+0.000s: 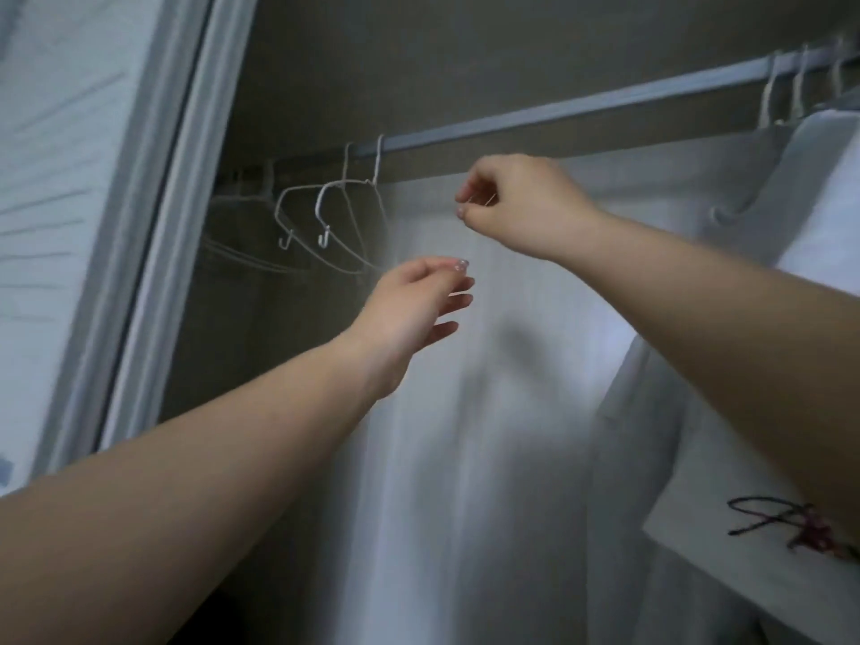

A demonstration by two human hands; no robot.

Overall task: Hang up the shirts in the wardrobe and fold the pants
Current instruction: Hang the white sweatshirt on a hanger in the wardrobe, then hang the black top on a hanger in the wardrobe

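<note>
1. Location: interior of a domestic wardrobe, consistent with a home bedroom.
2. A pale hanging rail (535,111) runs across the upper part of the recess, against a dark back wall (419,53).
3. Bare white wire hangers (325,211) hang at the rail's left end.
4. White garments (512,412) hang from the rail at centre and right; one on the right bears dark embroidery (791,523).
5. A pale door frame (153,225) bounds the recess on the left.

Dim grey-brown back wall (419,62), pale door frame (153,225) at left.
</note>
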